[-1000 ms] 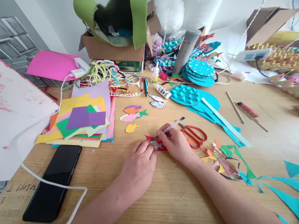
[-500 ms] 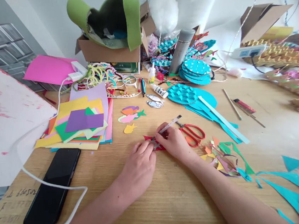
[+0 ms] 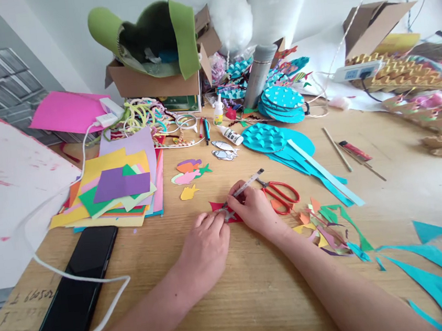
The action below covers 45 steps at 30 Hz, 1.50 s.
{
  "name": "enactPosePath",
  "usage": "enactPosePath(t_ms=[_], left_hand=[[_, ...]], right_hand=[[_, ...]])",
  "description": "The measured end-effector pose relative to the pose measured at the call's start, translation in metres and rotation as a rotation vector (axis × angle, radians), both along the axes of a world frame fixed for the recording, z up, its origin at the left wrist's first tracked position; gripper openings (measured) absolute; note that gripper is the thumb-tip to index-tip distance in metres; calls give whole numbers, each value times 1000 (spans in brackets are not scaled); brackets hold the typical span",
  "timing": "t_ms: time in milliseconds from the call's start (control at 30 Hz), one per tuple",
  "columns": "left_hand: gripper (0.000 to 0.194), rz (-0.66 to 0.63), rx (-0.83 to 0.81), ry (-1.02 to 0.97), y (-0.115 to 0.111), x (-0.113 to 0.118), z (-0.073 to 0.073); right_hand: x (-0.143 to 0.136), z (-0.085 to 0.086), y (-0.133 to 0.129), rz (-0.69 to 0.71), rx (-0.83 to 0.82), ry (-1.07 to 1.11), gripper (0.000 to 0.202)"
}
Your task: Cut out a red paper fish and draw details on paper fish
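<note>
My right hand (image 3: 251, 204) is closed around a slim white pencil (image 3: 248, 182), its dark end pointing up and away and its tip down at the paper. Under the tip lies a small piece of red paper (image 3: 216, 206) with a pale grey cutout (image 3: 229, 215) on it, partly covered by my fingers. From the left, my left hand (image 3: 205, 241) rests its fingertips flat on the paper and cutout, gripping nothing. Just right of my right hand are red-handled scissors (image 3: 287, 195). A yellow paper fish (image 3: 188, 192) and several coloured paper fish (image 3: 186, 177) lie beyond my hands.
Stacked coloured paper (image 3: 106, 204), a black phone (image 3: 79, 285) and a white cable (image 3: 78, 272) occupy the left. Paper scraps (image 3: 325, 223) and blue offcuts (image 3: 423, 281) lie right. Glue bottles (image 3: 231, 135), a grey flask (image 3: 259, 77) and a cardboard box (image 3: 157, 82) stand behind.
The whole view has shifted slightly, with the background moving left. Both hands stay at the red paper, the pencil still in my right hand and tilted much as before.
</note>
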<state>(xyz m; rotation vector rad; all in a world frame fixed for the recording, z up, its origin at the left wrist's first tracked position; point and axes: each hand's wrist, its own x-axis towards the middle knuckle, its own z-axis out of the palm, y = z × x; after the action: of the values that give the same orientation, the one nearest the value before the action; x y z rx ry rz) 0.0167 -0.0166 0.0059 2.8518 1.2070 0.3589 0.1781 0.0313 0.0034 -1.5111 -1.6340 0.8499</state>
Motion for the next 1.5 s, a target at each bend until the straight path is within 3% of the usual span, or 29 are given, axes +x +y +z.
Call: enactPosePath(t_ms=[1500], left_hand=[[26, 5, -39, 5, 1, 1, 5]], right_hand=[[3, -4, 1, -55, 19, 17, 9]])
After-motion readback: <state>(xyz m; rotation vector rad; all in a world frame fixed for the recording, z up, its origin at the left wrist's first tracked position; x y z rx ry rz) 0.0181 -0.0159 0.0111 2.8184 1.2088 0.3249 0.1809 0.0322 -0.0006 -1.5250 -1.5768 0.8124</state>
